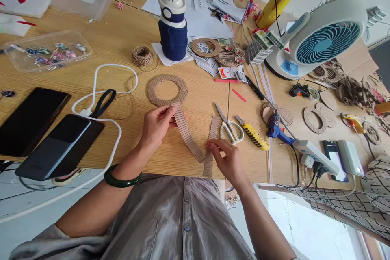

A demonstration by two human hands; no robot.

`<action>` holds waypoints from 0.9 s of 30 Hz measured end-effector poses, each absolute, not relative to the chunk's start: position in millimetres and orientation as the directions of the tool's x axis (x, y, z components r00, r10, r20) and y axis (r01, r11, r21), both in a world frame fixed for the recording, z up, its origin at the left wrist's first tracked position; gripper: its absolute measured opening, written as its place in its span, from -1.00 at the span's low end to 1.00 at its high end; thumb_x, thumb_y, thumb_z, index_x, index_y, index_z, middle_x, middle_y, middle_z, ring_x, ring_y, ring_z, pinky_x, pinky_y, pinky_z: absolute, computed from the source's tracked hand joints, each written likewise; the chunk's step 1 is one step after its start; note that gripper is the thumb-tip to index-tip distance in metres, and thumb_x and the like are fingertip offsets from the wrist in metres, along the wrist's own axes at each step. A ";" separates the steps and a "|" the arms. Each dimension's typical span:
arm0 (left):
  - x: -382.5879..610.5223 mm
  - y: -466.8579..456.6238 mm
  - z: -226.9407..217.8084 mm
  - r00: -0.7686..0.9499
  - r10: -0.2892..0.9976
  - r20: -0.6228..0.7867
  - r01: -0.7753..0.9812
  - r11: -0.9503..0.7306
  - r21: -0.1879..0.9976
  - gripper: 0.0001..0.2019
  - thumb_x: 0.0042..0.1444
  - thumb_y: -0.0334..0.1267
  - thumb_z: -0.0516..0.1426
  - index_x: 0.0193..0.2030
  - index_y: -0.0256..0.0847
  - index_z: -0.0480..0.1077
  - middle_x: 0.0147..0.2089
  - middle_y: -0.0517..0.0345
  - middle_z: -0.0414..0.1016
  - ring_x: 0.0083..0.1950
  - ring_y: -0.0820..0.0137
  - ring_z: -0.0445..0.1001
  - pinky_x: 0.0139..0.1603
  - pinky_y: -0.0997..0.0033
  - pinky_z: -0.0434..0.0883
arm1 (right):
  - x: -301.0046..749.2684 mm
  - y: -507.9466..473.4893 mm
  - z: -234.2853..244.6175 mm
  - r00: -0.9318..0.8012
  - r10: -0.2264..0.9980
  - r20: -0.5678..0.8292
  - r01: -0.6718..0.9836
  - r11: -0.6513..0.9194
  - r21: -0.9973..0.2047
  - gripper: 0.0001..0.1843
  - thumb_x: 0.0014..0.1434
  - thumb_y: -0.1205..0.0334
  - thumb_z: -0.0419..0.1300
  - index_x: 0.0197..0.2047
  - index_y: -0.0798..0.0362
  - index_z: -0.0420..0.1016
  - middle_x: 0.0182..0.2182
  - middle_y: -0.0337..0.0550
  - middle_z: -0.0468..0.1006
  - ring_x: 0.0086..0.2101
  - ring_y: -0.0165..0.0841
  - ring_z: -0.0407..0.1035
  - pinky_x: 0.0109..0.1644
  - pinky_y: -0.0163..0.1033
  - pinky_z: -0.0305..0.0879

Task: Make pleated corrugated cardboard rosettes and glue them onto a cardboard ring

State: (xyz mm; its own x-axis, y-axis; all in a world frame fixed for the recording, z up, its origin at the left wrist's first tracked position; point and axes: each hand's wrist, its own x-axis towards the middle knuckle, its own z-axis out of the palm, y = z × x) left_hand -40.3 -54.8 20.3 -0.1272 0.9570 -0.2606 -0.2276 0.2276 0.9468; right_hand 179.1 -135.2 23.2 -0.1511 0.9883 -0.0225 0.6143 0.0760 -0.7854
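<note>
My left hand pinches the upper end of a curved corrugated cardboard strip, which slants down toward my right hand. Beside its lower end lies a second, straight corrugated strip reaching the table's front edge. My right hand has thumb and fingers closed at the edge of this second strip. Just beyond my left hand is a flat cardboard ring, its near rim close to the held strip's top. White-handled scissors and a yellow utility knife lie to the right of the strips.
A blue glue gun and a power strip with cables lie to the right. The fan and a navy bottle stand farther back. On the left are a twine ball, a phone and a power bank with a white cable.
</note>
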 end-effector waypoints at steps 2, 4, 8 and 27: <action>-42.4 -55.0 20.6 -0.135 0.958 -0.253 -0.210 0.222 0.952 -0.68 0.10 -0.03 0.27 -0.26 -0.30 0.50 -0.30 -0.04 0.69 -0.28 0.18 0.69 -0.29 0.32 0.61 | 183.9 -133.9 20.6 -0.183 0.973 0.144 0.723 0.232 -0.650 -0.71 0.41 0.20 0.08 -0.05 0.06 0.63 -0.15 -0.01 0.70 -0.14 -0.17 0.51 -0.01 -0.02 0.49; -44.2 -55.5 19.9 -0.136 0.956 -0.261 -0.207 0.230 0.951 -0.69 0.11 -0.03 0.26 -0.25 -0.29 0.51 -0.30 -0.03 0.69 -0.27 0.18 0.69 -0.30 0.33 0.60 | 184.7 -132.5 16.1 -0.261 0.939 0.223 0.754 0.343 -0.560 -0.72 0.40 0.27 0.08 0.00 0.04 0.61 -0.06 0.00 0.68 -0.02 -0.14 0.47 0.09 0.03 0.47; -47.4 -56.0 16.1 -0.098 0.955 -0.279 -0.216 0.253 0.943 -0.65 0.11 0.01 0.26 -0.20 -0.30 0.53 -0.28 -0.04 0.69 -0.24 0.18 0.69 -0.28 0.32 0.60 | 181.6 -131.2 9.4 -0.303 0.910 0.283 0.698 0.414 -0.584 -0.68 0.41 0.34 0.04 0.08 0.03 0.56 0.04 0.02 0.63 0.06 -0.19 0.46 0.17 0.02 0.46; -57.4 -43.1 9.2 -0.045 0.975 -0.219 -0.013 0.218 0.976 -0.46 0.05 -0.17 0.29 0.19 -0.29 0.50 -0.24 -0.02 0.70 -0.17 0.21 0.64 -0.33 0.44 0.50 | 195.2 -63.5 17.1 -0.355 0.918 0.176 0.876 0.393 -0.281 -0.64 0.28 0.36 0.19 0.13 0.06 0.57 0.15 -0.04 0.60 0.13 -0.09 0.36 0.28 0.05 0.29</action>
State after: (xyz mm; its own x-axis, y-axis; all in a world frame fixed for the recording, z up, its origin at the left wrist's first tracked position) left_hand -57.4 -43.1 9.2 -0.0449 0.9748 -0.2187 -0.0126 0.2184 0.9758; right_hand 195.2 -63.5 17.1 -0.3551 0.9181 0.1760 0.8759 0.3926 -0.2806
